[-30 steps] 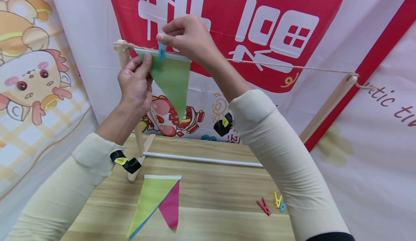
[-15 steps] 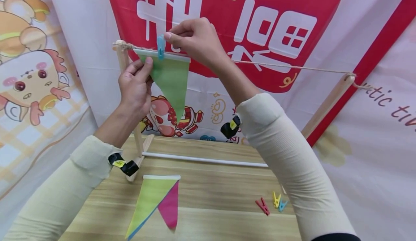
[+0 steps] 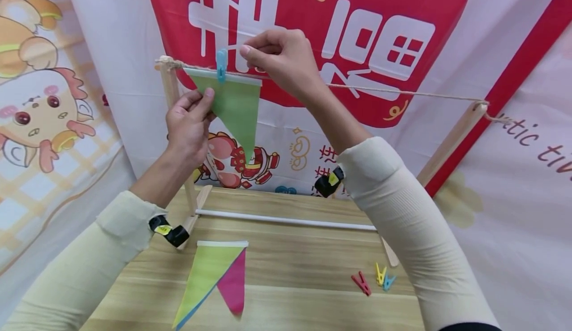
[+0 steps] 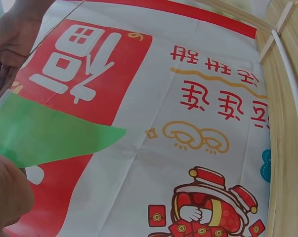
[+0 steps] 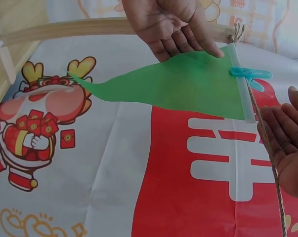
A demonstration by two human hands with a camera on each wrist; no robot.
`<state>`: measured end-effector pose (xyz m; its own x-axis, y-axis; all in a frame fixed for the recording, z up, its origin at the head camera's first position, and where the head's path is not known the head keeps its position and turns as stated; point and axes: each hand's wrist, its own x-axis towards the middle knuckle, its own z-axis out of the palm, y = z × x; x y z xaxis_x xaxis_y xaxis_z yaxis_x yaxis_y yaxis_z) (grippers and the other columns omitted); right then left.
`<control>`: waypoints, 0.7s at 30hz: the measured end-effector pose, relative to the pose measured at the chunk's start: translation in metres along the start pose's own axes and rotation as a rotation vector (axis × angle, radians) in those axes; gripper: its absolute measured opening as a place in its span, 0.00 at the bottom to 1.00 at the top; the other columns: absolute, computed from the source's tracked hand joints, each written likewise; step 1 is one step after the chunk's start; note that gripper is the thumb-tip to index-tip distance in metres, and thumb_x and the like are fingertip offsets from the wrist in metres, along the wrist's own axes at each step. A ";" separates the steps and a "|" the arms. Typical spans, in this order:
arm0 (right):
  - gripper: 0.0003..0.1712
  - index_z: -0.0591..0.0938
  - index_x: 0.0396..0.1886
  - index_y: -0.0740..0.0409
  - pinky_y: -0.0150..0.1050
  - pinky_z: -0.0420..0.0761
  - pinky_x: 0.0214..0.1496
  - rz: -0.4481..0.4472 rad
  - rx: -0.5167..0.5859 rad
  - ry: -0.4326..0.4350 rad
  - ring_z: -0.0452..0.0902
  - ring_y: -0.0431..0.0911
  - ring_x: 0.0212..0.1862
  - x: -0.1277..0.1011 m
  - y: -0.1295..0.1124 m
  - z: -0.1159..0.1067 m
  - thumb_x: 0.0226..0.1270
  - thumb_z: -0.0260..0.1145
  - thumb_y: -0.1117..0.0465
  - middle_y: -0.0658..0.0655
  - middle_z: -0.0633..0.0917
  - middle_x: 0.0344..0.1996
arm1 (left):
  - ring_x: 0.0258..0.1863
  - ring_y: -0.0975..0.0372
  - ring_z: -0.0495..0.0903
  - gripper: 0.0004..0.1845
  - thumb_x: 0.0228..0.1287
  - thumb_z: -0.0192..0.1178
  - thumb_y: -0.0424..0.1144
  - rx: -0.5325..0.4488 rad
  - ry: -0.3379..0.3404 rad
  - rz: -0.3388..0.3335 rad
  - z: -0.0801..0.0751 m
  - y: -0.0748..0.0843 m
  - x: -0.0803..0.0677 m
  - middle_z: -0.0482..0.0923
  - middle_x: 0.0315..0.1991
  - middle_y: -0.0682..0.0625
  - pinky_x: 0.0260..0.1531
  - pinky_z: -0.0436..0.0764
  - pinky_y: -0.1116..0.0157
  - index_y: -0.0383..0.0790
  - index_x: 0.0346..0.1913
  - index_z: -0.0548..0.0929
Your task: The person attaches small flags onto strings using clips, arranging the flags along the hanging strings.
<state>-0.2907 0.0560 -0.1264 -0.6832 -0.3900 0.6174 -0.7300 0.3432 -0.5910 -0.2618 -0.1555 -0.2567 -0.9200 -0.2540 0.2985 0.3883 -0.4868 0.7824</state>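
A green pennant [image 3: 241, 110] with a white top strip hangs at the left end of a twine line [image 3: 402, 91]. A light-blue clothespin [image 3: 221, 65] clamps the strip to the twine, also visible in the right wrist view, where the clothespin [image 5: 250, 73] crosses the strip. My left hand [image 3: 187, 125] pinches the pennant's left edge below the strip, thumb in front and fingers behind. My right hand [image 3: 286, 60] is just right of the clothespin, apart from it and holding nothing, with thumb and fingers loosely bent.
Wooden posts [image 3: 453, 142] hold the twine at both ends, joined low down by a white rod [image 3: 286, 220]. On the wooden table [image 3: 304, 301] lie stacked yellow, blue and pink pennants [image 3: 210, 261]. Red [image 3: 361, 283], yellow [image 3: 380, 274] and blue clothespins [image 3: 388, 282] lie at right.
My right hand has let go of the light-blue clothespin and moved right. My left hand has slid slightly down the pennant's edge. The clothespin stays on the strip.
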 end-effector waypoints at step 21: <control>0.15 0.94 0.54 0.65 0.39 0.94 0.60 -0.113 0.131 -0.009 0.95 0.45 0.47 -0.029 0.002 -0.008 0.80 0.75 0.58 0.60 0.96 0.47 | 0.50 0.62 0.87 0.17 0.79 0.73 0.45 0.074 -0.022 -0.024 -0.005 -0.015 -0.005 0.88 0.56 0.51 0.59 0.87 0.71 0.41 0.62 0.86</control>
<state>-0.2726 0.0750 -0.1415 -0.5965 -0.4277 0.6791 -0.7929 0.1831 -0.5812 -0.2628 -0.1510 -0.2724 -0.9304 -0.2243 0.2899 0.3614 -0.4290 0.8279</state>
